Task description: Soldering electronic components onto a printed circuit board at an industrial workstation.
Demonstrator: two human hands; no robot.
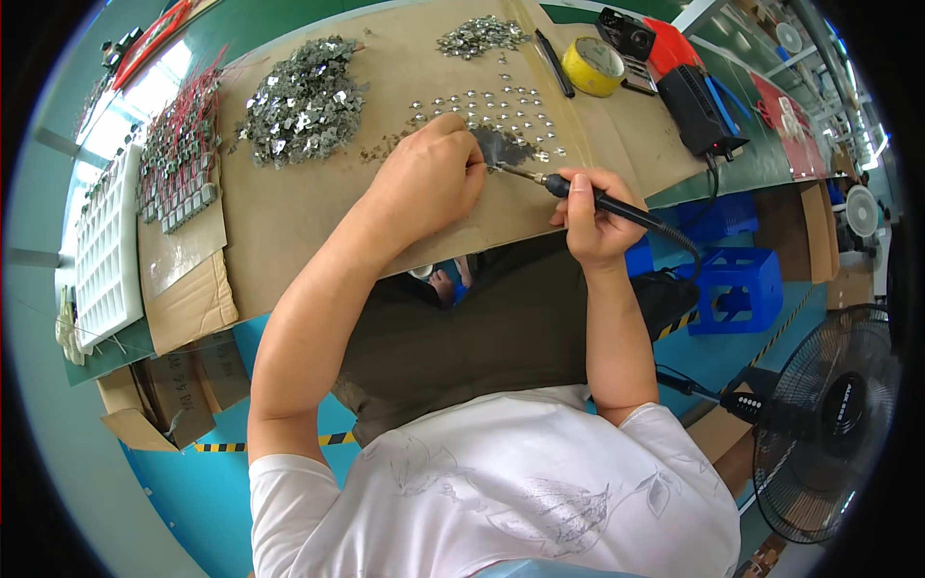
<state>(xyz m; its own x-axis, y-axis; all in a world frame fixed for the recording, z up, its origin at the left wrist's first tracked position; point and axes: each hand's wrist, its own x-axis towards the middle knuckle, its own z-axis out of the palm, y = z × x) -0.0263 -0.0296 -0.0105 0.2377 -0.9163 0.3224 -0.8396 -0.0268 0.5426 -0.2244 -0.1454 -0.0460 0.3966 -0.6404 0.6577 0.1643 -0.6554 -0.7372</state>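
My right hand [599, 220] is wrapped round the black handle of a soldering iron [636, 214], its cable trailing off to the right. The iron's metal tip points left, close to the fingertips of my left hand [429, 171]. Those fingers are pinched together over the cardboard; what they hold, if anything, is hidden. Just beyond the tip lies a dark scorched patch [503, 147]. Small shiny metal parts [491, 101] stand in rows past it. Farther off sits a heap of similar metal parts [482, 37], and to the left a larger pile of flat metal pieces [303, 101].
Components with red wires [178, 144] are heaped at the left beside a white compartment tray [108, 246]. On the right are a black pen [555, 64], a yellow tape roll [593, 66] and a black power unit [696, 114]. A blue stool [737, 289] and a fan [829, 419] stand beyond.
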